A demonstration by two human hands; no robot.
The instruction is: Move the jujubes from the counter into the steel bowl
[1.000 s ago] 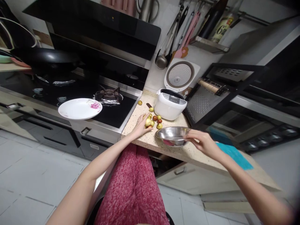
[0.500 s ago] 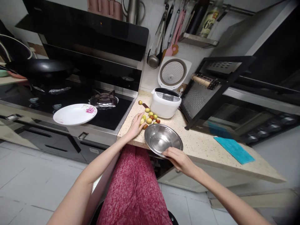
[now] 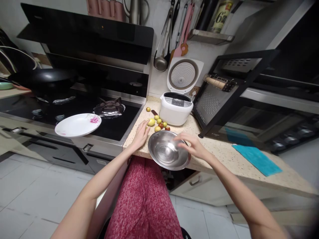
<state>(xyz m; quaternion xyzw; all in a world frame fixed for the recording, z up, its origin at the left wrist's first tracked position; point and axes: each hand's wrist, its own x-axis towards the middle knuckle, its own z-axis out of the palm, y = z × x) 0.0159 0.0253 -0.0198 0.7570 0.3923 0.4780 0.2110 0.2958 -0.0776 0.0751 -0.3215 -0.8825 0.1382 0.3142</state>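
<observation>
My left hand [image 3: 141,135] lies along the countertop with its fingers stretched out, at the near side of a pale yellow-green jujube [image 3: 151,122]. Beyond the fingertips, several green and reddish-brown jujubes [image 3: 159,121] are scattered in front of the white rice cooker [image 3: 175,111], whose lid is up. A stainless steel bowl [image 3: 161,156] sits at the counter's front edge, its near rim reaching past it. Above the right side of this bowl hovers my right hand [image 3: 193,145], fingers apart and slightly blurred, with nothing visible in it.
On the left, a white plate [image 3: 74,127] with a pink flower rests at the stove's front edge, near a gas burner [image 3: 109,107]. A black wok [image 3: 45,79] stands farther left. An oven [image 3: 264,122] and a turquoise cloth [image 3: 258,160] are on the right.
My right hand has let go of the bowl's near rim and risen over its right side. The bowl has shifted slightly left. My left hand has drawn back a little among the jujubes.
</observation>
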